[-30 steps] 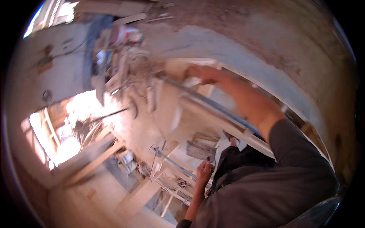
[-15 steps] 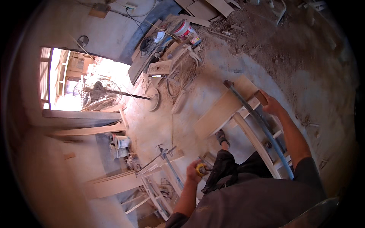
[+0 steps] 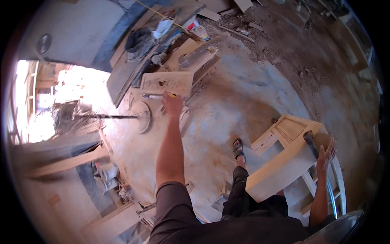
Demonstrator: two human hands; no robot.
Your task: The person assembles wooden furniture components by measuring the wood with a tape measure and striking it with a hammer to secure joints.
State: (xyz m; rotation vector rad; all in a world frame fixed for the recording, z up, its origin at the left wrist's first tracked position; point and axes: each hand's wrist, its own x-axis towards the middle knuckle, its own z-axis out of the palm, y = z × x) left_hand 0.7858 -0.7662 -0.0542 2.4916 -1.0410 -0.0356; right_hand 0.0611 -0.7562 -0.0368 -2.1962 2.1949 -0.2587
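Observation:
My left hand (image 3: 173,105) reaches far forward to a carved wooden panel (image 3: 172,80) on the pile. Its fingers are closed on a yellow-and-black tape measure (image 3: 173,95), mostly hidden by the hand. A slim white and dark stick-like thing (image 3: 152,96) lies along the panel's near edge, beside those fingers. At the right, my right hand (image 3: 326,155) has its fingers stretched out, against the end of a pale wooden workpiece (image 3: 284,162) next to a long metal bar clamp (image 3: 310,143). This workpiece has a wide board and a framed panel (image 3: 290,130).
A fan's round base (image 3: 142,117) stands just left of the carved panel. Boards, cloths and a bucket (image 3: 199,30) are heaped at the back. Rubble (image 3: 284,53) covers the far right floor. Paint pails (image 3: 106,173) and timber (image 3: 69,162) lie at the left.
My left hand has gone from beside my hip forward to the carved panel. My right hand has shifted nearer and opened flat. The view has turned, and the workpiece's framed panel now shows.

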